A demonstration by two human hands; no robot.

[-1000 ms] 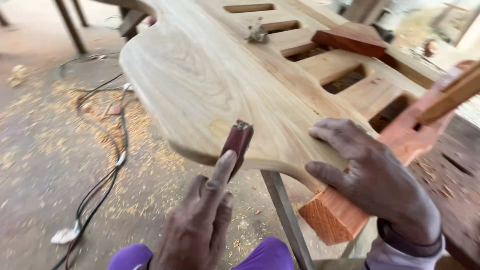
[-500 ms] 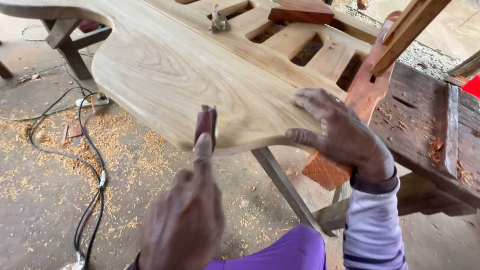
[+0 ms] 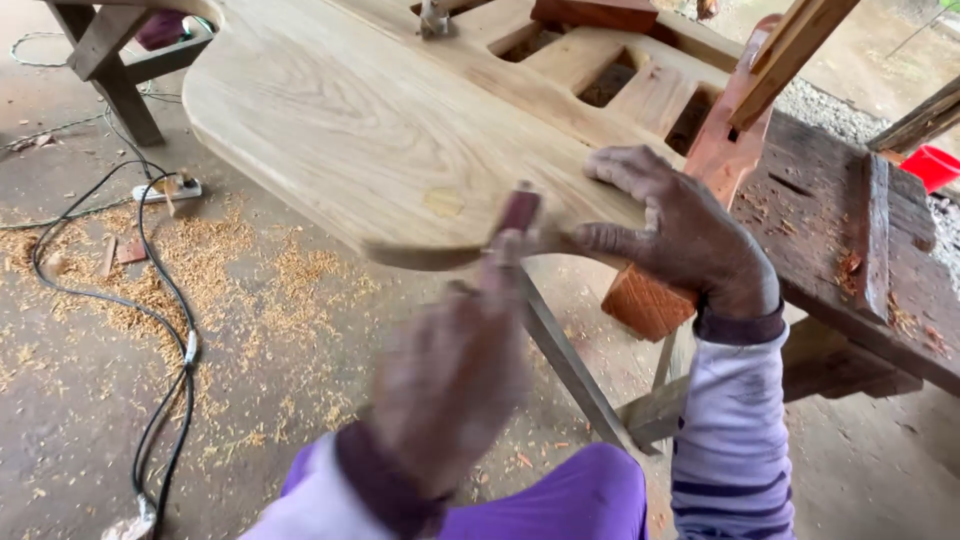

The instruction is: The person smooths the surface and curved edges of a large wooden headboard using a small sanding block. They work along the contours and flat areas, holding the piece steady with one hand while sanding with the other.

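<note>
**A:** From the head view, your left hand (image 3: 450, 375) is blurred, its fingers (image 3: 500, 265) closed on a small dark red sanding piece (image 3: 520, 208) pressed against the curved front edge of the pale wooden panel (image 3: 340, 110). Your right hand (image 3: 680, 235) lies flat on the panel just beside it, fingers spread and gripping nothing.

**B:** Where does the panel sit?

**A:** It lies across the dark tabletop (image 3: 850, 250) and a reddish wooden block (image 3: 650, 300), and its rounded end hangs out over the floor with nothing under it.

**B:** So what can go wrong?

**A:** I judge three things. The sanding piece is touching close to your right thumb, so a long stroke can run into it. If you lean hard on the overhanging end, the panel can tip or slide on the block, since only your right hand pins it. And if you tilt the piece, you can flatten the curve or scuff the smooth face near the pale oval patch (image 3: 443, 202).

**B:** Anything underfoot?

**A:** A black cable (image 3: 165, 400) loops through the shavings on the floor (image 3: 60, 420), near your knees; a shifting foot can snag it.
</note>
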